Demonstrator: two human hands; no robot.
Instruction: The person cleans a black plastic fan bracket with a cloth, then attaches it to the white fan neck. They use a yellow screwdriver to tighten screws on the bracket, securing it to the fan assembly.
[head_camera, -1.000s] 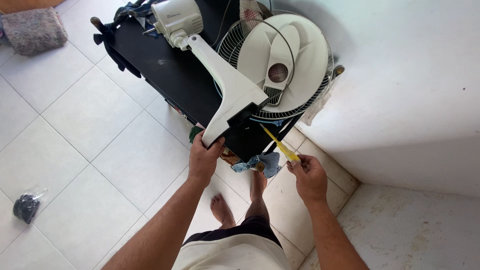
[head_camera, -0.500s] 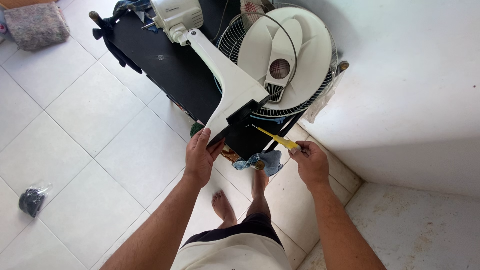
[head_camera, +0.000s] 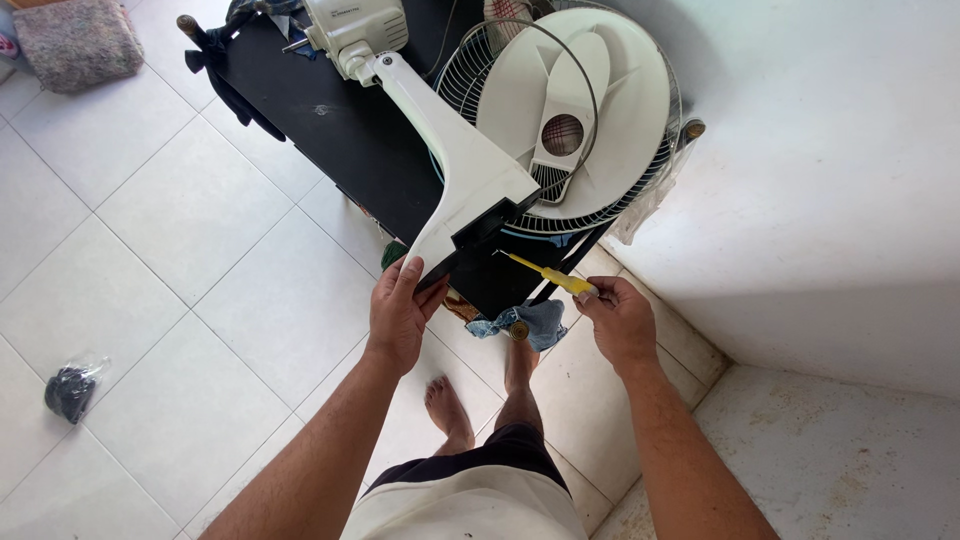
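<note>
A white fan body (head_camera: 455, 165) lies on a black table (head_camera: 330, 140), its foot end hanging over the near edge. My left hand (head_camera: 398, 310) grips the lower left corner of that foot end. My right hand (head_camera: 618, 318) holds a yellow-handled screwdriver (head_camera: 548, 274), whose tip reaches into the dark underside of the foot. Beside the fan body rests the round wire grille with the white blades (head_camera: 580, 110) inside it.
A blue cloth (head_camera: 525, 322) hangs under the table edge, just above my bare feet. A small black bag (head_camera: 68, 390) lies on the white floor tiles at left, a grey mat (head_camera: 75, 40) at top left. A white wall stands close on the right.
My left hand slid up onto the corner of the fan's foot. The screwdriver tip moved from pointing up-left of my hand into the dark underside of the foot.
</note>
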